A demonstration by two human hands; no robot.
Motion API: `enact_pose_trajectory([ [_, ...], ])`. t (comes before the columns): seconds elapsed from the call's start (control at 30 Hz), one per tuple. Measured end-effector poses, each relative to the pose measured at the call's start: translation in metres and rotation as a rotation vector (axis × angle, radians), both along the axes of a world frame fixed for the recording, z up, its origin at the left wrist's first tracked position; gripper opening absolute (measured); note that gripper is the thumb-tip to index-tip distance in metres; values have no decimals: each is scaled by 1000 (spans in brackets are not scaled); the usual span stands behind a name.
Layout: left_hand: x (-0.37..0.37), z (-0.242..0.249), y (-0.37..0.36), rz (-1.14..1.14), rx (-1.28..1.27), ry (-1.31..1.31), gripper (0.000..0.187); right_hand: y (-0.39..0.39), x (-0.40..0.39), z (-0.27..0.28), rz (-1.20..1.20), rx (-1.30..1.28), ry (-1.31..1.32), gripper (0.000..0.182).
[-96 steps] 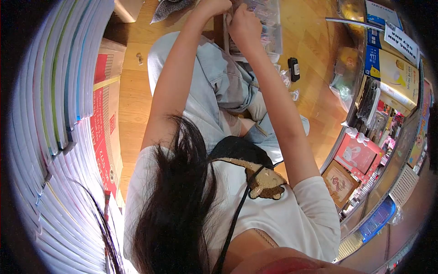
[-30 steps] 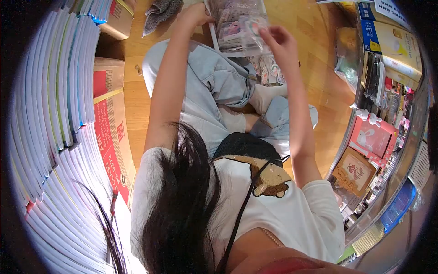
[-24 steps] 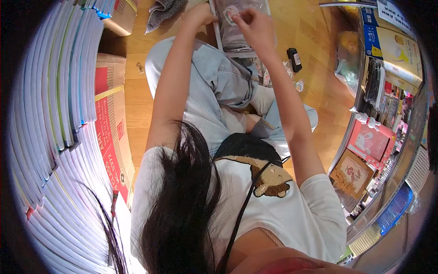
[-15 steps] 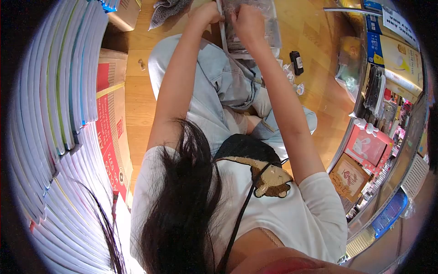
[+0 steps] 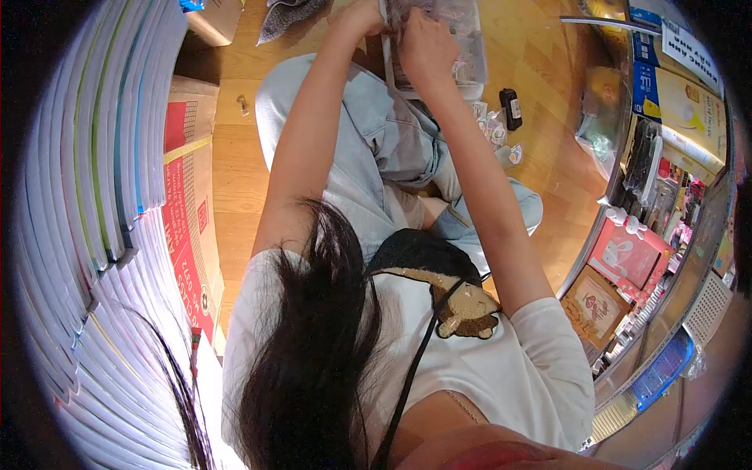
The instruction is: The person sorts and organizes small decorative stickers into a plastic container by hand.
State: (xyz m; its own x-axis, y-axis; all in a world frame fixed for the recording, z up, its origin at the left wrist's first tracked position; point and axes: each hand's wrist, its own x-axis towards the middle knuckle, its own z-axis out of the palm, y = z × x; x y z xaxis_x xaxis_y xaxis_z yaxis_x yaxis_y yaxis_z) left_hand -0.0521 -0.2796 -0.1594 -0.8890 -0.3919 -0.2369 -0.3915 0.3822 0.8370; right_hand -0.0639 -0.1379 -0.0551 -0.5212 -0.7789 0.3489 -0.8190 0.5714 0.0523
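At the top edge of the view, my left hand (image 5: 358,21) is closed by the near left side of a clear plastic box (image 5: 475,92). What its curled fingers hold is hidden. My right hand (image 5: 428,48) is over the box, fingers bent into a fist, with crinkled clear plastic (image 5: 409,8) at its fingertips. Small packets show through the box beside that hand. The box sits on the wooden floor just beyond my crossed legs (image 5: 376,141), partly cut off by the frame.
A small black object with a white label (image 5: 511,109) and some small clear wrappers (image 5: 493,128) lie right of the box. Tall stacks of books (image 5: 86,172) and a red-and-brown carton (image 5: 188,211) stand left. Loaded shelves (image 5: 650,329) line the right. A grey cloth (image 5: 286,17) lies at the top.
My right hand has shifted slightly right and down over the box. My left hand has risen a little at the frame's top edge. The view has tilted slightly.
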Motion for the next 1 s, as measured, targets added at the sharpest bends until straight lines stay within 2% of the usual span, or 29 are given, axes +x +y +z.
enact_pose_trajectory([
  [0.07,0,-10,-1,-11,-126,72,33,2,-5,-4,30,15,21,6],
  [0.13,-3,-12,-4,-32,-141,55,31,0,-11,-8,93,-24,72,6],
  [0.27,4,-2,-1,5,-149,107,28,-4,-7,-15,71,87,112,6],
  [0.37,-1,-18,-5,-21,-183,64,27,-7,-5,-21,33,140,116,8],
  [0.57,2,-14,-10,-63,3,17,30,-8,2,-20,-20,235,117,10],
  [0.63,-4,-51,-29,-154,-185,43,31,-8,3,-18,-45,272,85,11],
  [0.67,-9,-62,-35,-204,-280,57,32,-2,4,-15,-19,242,56,11],
  [0.73,-2,-35,-35,-201,-81,21,35,14,13,-1,33,179,0,11],
  [0.77,2,-23,-35,-198,20,-1,37,25,16,9,74,34,-33,12],
  [0.83,-4,-44,-38,-78,-94,195,39,57,17,35,161,-253,-102,15],
  [0.87,-7,-52,-37,-17,-149,291,40,76,18,49,144,-278,-84,16],
  [0.9,5,-12,-26,0,-114,114,38,97,13,60,123,-303,-65,18],
  [1.0,-2,-26,-32,-102,-252,77,40,174,-11,49,-127,-229,-205,17],
])
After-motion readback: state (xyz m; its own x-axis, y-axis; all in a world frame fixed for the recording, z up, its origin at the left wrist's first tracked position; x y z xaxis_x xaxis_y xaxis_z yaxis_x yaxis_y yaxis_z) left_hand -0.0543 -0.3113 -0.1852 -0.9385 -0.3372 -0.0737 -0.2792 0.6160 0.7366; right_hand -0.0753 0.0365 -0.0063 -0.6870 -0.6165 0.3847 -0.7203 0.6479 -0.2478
